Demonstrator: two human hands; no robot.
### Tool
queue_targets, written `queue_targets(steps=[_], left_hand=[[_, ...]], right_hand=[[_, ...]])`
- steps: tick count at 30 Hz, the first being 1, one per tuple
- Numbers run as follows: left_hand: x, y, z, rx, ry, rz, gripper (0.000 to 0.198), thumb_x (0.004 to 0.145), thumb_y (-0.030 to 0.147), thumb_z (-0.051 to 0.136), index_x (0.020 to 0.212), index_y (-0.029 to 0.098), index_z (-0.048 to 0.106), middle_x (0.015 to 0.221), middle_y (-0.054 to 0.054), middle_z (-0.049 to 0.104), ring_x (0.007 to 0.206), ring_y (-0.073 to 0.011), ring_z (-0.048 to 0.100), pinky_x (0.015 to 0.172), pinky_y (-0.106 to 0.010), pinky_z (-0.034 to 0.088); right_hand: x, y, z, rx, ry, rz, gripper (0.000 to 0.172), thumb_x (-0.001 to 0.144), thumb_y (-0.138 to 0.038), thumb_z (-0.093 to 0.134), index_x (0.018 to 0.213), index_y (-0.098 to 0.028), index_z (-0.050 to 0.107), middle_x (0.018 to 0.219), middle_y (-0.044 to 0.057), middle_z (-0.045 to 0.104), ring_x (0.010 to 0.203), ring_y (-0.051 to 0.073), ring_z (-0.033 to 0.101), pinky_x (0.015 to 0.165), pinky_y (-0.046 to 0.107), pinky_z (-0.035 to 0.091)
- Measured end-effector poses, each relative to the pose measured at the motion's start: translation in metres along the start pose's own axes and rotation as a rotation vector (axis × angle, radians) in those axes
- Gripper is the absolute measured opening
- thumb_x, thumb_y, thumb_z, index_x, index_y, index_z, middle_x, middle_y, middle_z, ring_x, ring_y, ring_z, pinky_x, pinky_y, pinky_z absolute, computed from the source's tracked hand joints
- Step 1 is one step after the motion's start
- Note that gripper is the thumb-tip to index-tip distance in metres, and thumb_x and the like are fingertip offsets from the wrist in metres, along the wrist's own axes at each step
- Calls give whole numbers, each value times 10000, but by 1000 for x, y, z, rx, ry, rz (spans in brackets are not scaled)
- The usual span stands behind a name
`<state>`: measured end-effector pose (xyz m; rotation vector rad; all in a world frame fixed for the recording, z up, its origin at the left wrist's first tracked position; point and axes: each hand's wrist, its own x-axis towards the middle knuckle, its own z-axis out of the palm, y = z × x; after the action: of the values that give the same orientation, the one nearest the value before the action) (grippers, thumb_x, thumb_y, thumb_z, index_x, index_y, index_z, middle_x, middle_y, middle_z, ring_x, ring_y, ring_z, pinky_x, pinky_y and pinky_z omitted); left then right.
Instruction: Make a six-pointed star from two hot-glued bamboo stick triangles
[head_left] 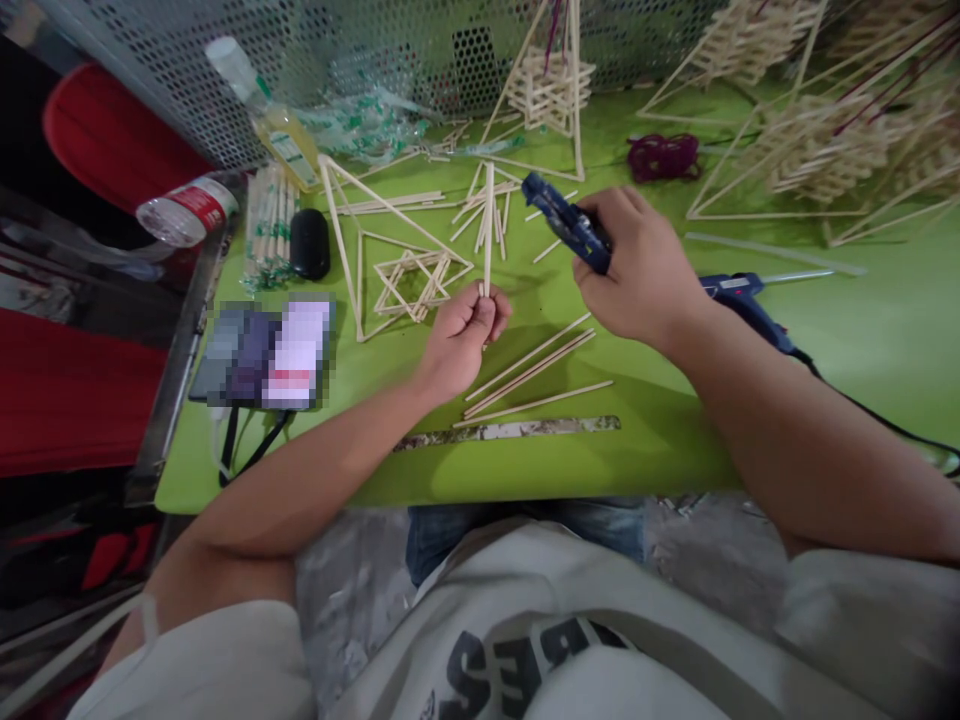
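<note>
My left hand [469, 335], at the middle of the green table, is closed round the lower end of light wooden sticks [488, 225] that point away from me. To its right, my right hand [634, 260] grips a dark blue hand tool [568, 222], raised above the tabletop; its exact kind is hard to make out. The tool's tip is apart from the held sticks. Loose sticks [529, 374] lie just below my hands, beside a mottled flat strip [517, 430]. Left of my left hand stands a stick frame [358, 255] with a star-shaped stick piece [412, 285].
A blue glue gun [739, 290] with a cord lies right. Finished-looking stick structures [817, 150] and purple yarn [664, 157] are at the back right. At left are a bottle [285, 140], wrapped chopsticks [268, 225], a black case [310, 244] and a phone [296, 350].
</note>
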<state>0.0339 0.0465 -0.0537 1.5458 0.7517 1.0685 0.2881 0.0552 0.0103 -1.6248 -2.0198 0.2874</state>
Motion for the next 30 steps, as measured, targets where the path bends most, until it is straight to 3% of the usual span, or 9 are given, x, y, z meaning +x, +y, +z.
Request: queue_targets(steps=[5, 7, 11, 13, 15, 19, 22, 27, 30], left_hand=[[0, -3, 4, 96, 50, 53, 561, 1193, 774, 556, 1088, 248, 718, 775, 2, 584, 676, -165, 540, 631, -326, 493], [0, -5, 6, 120, 81, 64, 569, 1194, 772, 558, 1102, 239, 734, 769, 6, 578, 675, -161, 537, 630, -324, 484], [-2, -7, 8, 173, 100, 93, 591, 1202, 772, 533, 1065, 239, 748, 763, 0, 588, 665, -165, 549, 611, -328, 471], [-3, -6, 7, 219, 94, 100, 582, 1224, 736, 512, 1065, 238, 769, 772, -11, 622, 661, -169, 564, 608, -336, 472], [-4, -5, 6, 273, 76, 106, 564, 1246, 688, 493, 1081, 242, 797, 770, -16, 645, 650, -173, 573, 612, -343, 474], [-4, -3, 3, 345, 50, 149, 577, 1266, 653, 451, 1092, 250, 825, 782, -24, 672, 637, -169, 580, 616, -343, 470], [-4, -2, 2, 348, 51, 158, 612, 1255, 706, 433, 1127, 248, 817, 782, -20, 676, 629, -167, 572, 615, -345, 467], [-3, 1, 2, 354, 62, 144, 650, 1228, 769, 432, 1055, 248, 781, 763, -27, 663, 637, -181, 584, 622, -365, 480], [-3, 1, 2, 354, 59, 154, 639, 1228, 768, 441, 970, 252, 717, 729, -14, 627, 608, -172, 556, 603, -355, 451]], right_hand=[[1, 1, 4, -189, -220, 24, 581, 914, -145, 662, 1489, -228, 685, 1444, 232, 747, 1173, 425, 713, 1005, 587, 609], [0, 0, 5, -225, -258, -12, 620, 886, -153, 665, 1503, -212, 683, 1445, 235, 746, 1174, 436, 719, 1028, 616, 610], [-5, -6, 7, -296, -233, -103, 610, 862, -164, 643, 1469, -179, 704, 1366, 236, 761, 1220, 445, 714, 1179, 660, 546], [-9, -13, 8, -319, -226, -105, 582, 866, -174, 636, 1442, -192, 719, 1335, 223, 772, 1179, 425, 720, 1121, 632, 567], [-11, -21, 8, -341, -237, -78, 573, 854, -184, 647, 1421, -202, 728, 1320, 208, 779, 1100, 402, 730, 971, 578, 595], [-12, -32, 6, -374, -258, -23, 499, 851, -226, 705, 1349, -211, 741, 1244, 181, 795, 967, 367, 722, 743, 476, 525], [-11, -31, 5, -342, -234, -18, 372, 854, -227, 746, 1226, -236, 736, 1184, 164, 797, 939, 351, 711, 742, 481, 514], [-10, -23, 9, -188, -198, -18, 269, 857, -263, 812, 1101, -264, 701, 1136, 152, 780, 978, 363, 711, 862, 538, 553], [-10, -23, 12, -279, -192, -33, 262, 877, -318, 780, 1122, -246, 721, 1144, 147, 795, 965, 346, 712, 794, 491, 534]])
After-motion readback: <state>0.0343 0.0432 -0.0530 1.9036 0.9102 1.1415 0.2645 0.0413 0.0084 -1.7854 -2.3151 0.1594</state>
